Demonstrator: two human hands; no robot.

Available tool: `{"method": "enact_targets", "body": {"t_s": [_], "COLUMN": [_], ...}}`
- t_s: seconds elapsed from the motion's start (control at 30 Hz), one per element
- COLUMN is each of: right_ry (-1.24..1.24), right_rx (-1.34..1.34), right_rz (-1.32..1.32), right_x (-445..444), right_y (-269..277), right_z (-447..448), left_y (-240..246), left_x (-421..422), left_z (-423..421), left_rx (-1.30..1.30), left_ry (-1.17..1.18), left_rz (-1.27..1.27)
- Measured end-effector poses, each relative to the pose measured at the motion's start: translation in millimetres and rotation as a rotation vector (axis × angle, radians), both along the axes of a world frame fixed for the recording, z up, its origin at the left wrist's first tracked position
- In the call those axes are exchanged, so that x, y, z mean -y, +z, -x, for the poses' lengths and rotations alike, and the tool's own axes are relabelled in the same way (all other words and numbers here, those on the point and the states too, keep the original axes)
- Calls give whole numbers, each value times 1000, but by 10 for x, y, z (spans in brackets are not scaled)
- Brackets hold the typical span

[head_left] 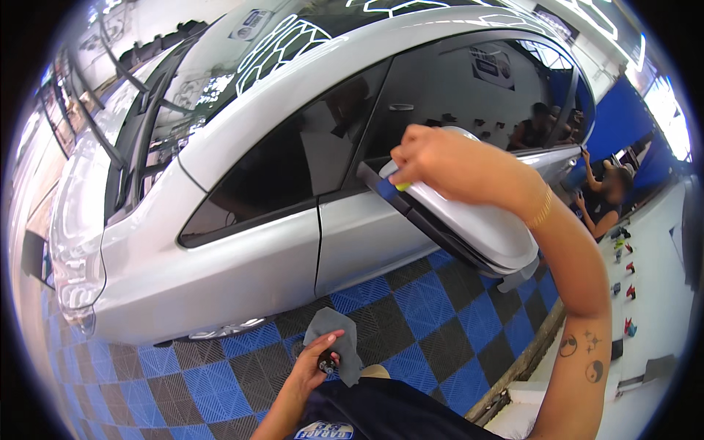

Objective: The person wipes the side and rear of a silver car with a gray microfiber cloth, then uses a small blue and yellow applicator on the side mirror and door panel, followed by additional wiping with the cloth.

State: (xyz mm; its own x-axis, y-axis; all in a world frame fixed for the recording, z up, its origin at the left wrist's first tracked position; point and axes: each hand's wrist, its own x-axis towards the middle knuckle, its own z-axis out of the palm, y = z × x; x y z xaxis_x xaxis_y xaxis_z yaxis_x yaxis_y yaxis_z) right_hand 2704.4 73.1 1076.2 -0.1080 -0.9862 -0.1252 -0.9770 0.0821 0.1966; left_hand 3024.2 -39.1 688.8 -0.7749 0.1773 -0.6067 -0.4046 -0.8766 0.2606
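My right hand (421, 159) reaches over the silver side mirror housing (484, 231) of a car and grips a small blue and yellow-green applicator (396, 187) against the black trim at the mirror's inner end. Low in front of my body, my left hand (319, 357) holds a small dark bottle (327, 364) together with a grey cloth (333, 335) that hangs past my fingers. Behind the mirror are the car's dark side window (451, 93) and silver door panel (363, 236).
Blue and black grid tiles (423, 302) cover the floor. Another person (602, 198) is beside the car at the right. Several small tools (630, 291) hang on the white wall (649, 247). Raised wiper arms (99, 132) stand at the left.
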Motion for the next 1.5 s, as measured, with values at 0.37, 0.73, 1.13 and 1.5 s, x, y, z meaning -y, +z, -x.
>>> {"method": "enact_targets", "body": {"t_s": [0.37, 0.73, 1.13, 1.5], "right_ry": [-442, -638, -704, -818], "right_rx": [-290, -457, -428, -344], "right_rz": [533, 791, 911, 934], "right_x": [-1269, 333, 157, -160], "right_y": [-399, -899, -343, -232], "right_z": [-1311, -692, -486, -157], "left_y": [8, -78, 212, 1468], "left_x": [558, 684, 657, 655], "left_z": [514, 528, 718, 1096], "left_rx": [-48, -4, 109, -122], "left_ry": [-289, -366, -309, -408], "left_rz": [-19, -72, -155, -48]}}
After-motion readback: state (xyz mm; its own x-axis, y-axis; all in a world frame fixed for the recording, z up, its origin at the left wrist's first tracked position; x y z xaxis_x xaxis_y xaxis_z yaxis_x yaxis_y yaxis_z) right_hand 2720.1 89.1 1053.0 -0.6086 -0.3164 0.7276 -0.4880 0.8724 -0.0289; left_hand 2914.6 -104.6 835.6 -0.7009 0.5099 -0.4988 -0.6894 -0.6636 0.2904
